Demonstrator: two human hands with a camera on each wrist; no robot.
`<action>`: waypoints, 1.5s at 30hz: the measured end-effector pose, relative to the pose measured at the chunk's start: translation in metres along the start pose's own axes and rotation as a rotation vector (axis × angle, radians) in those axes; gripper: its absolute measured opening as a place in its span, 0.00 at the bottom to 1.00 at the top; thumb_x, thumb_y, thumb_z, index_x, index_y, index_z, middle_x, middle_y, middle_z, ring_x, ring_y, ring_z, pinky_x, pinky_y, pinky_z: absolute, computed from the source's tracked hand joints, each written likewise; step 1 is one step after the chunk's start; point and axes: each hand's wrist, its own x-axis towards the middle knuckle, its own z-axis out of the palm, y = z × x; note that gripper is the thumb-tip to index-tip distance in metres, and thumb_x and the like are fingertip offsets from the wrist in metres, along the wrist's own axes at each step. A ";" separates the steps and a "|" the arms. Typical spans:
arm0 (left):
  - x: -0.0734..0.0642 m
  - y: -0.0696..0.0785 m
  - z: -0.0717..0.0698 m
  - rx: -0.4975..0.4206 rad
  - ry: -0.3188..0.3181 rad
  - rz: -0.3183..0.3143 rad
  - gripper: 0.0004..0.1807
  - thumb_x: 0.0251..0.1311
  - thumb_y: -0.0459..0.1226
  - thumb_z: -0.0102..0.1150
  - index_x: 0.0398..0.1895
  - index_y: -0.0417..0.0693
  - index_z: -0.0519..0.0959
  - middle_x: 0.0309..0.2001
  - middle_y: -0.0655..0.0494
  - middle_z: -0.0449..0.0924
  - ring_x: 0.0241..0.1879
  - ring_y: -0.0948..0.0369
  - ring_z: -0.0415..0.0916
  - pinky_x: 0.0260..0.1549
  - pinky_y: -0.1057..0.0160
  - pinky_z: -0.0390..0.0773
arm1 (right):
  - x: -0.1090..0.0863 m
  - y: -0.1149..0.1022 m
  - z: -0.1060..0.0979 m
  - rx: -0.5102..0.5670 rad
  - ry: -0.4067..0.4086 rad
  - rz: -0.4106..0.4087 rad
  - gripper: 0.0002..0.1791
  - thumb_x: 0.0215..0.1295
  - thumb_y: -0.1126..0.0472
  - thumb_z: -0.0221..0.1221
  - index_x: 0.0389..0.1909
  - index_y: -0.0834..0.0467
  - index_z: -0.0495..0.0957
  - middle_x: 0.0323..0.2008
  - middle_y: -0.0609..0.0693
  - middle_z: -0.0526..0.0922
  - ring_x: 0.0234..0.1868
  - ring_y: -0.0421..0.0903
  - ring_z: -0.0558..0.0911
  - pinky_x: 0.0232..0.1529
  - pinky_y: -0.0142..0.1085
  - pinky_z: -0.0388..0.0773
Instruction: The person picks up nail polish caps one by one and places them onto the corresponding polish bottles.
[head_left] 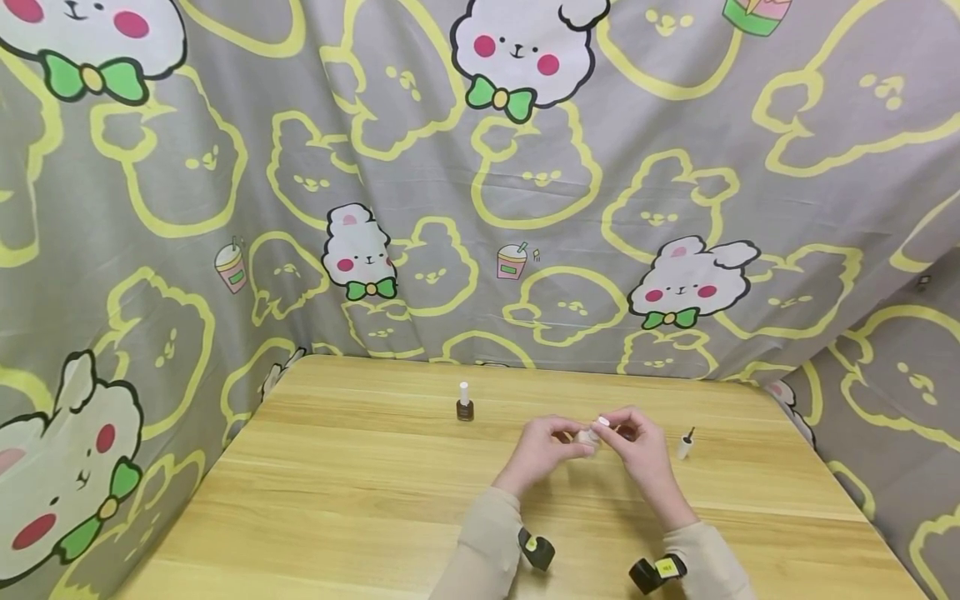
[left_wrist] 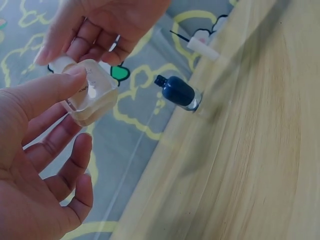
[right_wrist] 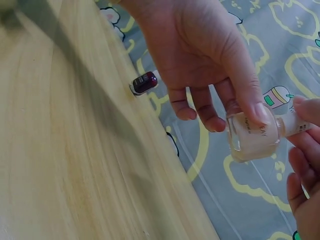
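A small nail polish bottle (left_wrist: 95, 95) with pale, milky polish hangs in the air between both hands. My left hand (head_left: 546, 450) grips its glass body between thumb and fingers, while the other left fingers are loosely curled. The thumb and fingers of my right hand (head_left: 643, 450) pinch its white cap (right_wrist: 295, 123) at the neck. Beyond the right hand, an uncapped dark blue nail polish bottle (left_wrist: 177, 92) stands on the table. To the right of that hand, a white brush cap (head_left: 684, 447) stands with its dark brush pointing up.
A capped dark red nail polish bottle (head_left: 465, 410) stands left of the hands, toward the back of the wooden table (head_left: 337, 492). A grey patterned curtain (head_left: 435, 183) hangs behind the table and along its sides.
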 end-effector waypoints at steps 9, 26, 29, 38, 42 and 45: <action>-0.001 0.004 0.005 0.039 0.012 0.041 0.14 0.50 0.42 0.73 0.39 0.48 0.87 0.37 0.59 0.84 0.33 0.71 0.73 0.33 0.73 0.74 | -0.002 -0.004 0.002 0.013 0.075 0.028 0.13 0.54 0.71 0.68 0.32 0.69 0.73 0.25 0.35 0.77 0.27 0.31 0.75 0.28 0.25 0.74; 0.000 0.003 -0.003 -0.026 -0.033 -0.013 0.16 0.54 0.44 0.70 0.45 0.51 0.86 0.40 0.61 0.84 0.35 0.71 0.73 0.33 0.71 0.73 | 0.003 0.002 -0.012 0.030 -0.160 -0.047 0.19 0.72 0.59 0.54 0.59 0.61 0.76 0.47 0.30 0.84 0.40 0.28 0.78 0.29 0.31 0.70; -0.001 0.003 -0.004 -0.025 -0.050 -0.010 0.15 0.55 0.44 0.69 0.45 0.51 0.86 0.40 0.61 0.84 0.35 0.71 0.73 0.33 0.71 0.73 | 0.003 0.003 -0.013 0.036 -0.210 -0.075 0.18 0.72 0.60 0.55 0.58 0.63 0.76 0.48 0.35 0.85 0.45 0.27 0.80 0.37 0.25 0.74; -0.001 0.002 -0.004 -0.011 -0.064 -0.005 0.14 0.56 0.44 0.69 0.44 0.51 0.86 0.38 0.62 0.83 0.35 0.71 0.72 0.32 0.71 0.73 | 0.004 0.002 -0.015 0.007 -0.230 -0.075 0.16 0.69 0.60 0.58 0.53 0.65 0.79 0.46 0.45 0.87 0.45 0.29 0.82 0.43 0.25 0.77; 0.000 0.002 -0.003 0.000 -0.051 0.000 0.13 0.55 0.44 0.70 0.43 0.51 0.86 0.36 0.62 0.83 0.34 0.72 0.72 0.33 0.71 0.73 | 0.004 0.002 -0.013 0.007 -0.194 -0.082 0.15 0.67 0.63 0.59 0.50 0.68 0.79 0.42 0.38 0.87 0.40 0.30 0.83 0.38 0.26 0.78; 0.000 0.002 -0.002 0.007 -0.037 0.013 0.13 0.53 0.43 0.71 0.42 0.50 0.86 0.36 0.61 0.83 0.33 0.72 0.72 0.34 0.72 0.74 | 0.004 0.001 -0.011 0.008 -0.131 -0.072 0.13 0.64 0.64 0.62 0.45 0.68 0.80 0.36 0.34 0.86 0.31 0.32 0.79 0.32 0.27 0.76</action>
